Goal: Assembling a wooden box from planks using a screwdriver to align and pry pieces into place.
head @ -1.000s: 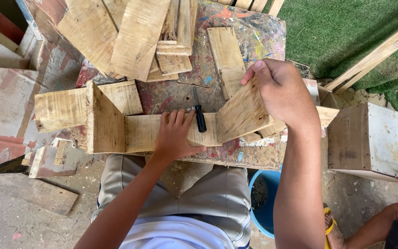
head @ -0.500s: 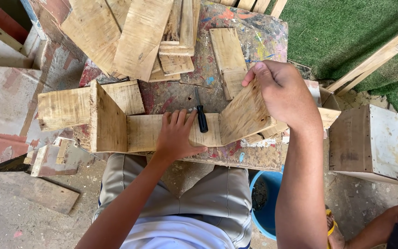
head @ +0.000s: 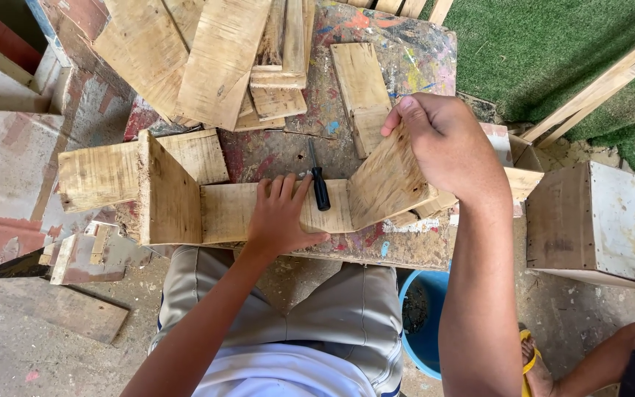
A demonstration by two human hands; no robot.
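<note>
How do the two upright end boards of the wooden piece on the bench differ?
The left end board stands free, untouched; the right end board is gripped at its top by the right hand. The left one stands straight; the right one leans outward. Both are pale rough wood, rising from the flat base board under the left hand.

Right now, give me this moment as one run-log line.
left hand: flat on base plank | right hand: gripping tilted end board | upright board: at plank's left end | screwdriver: lying on paint-stained table

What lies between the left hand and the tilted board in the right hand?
In the head view, a black-handled screwdriver lies between the left hand and the tilted board.
</note>
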